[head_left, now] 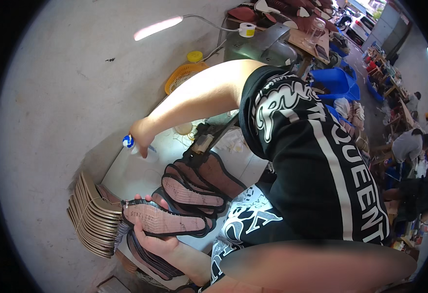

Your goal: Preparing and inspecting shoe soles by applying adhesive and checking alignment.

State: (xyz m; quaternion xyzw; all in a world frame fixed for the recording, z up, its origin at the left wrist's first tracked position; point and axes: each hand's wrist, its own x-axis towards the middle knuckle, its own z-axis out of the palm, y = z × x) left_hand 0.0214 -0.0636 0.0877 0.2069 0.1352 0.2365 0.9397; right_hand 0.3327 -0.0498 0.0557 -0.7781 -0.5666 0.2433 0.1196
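Progress looks partial: the sole-shaped piece [167, 219] in the left hand [158, 243], in the lower centre of the frame, already has a dark border along its outline. Its pinkish-brown face is turned up and carries faint markings. The left fingers pinch it at its broad left end, with the thumb at the lower edge and fingertips curling over the upper edge.

Further up and to the left, the right hand [144, 136] reaches across the pale worktop [128, 176], its fingers bent downward around a small blue-and-white object [128, 141]. Whether they grip it firmly or merely touch it, I cannot tell.

Similar dark-bordered pieces lie in an overlapping pile [193, 191] at the centre, just beside the held one, and a second stack [148, 256] sits below the left hand. These appear to have reached much the same stage, though the view does not show which are finished and which are waiting. At the lower left, a bundle of tan boards [93, 217] is tied with string, so that lot seems unused. Beyond the pile, toward the middle of the frame, is a dark machine part [202, 142]; nothing visible shows the held piece engaged with it.
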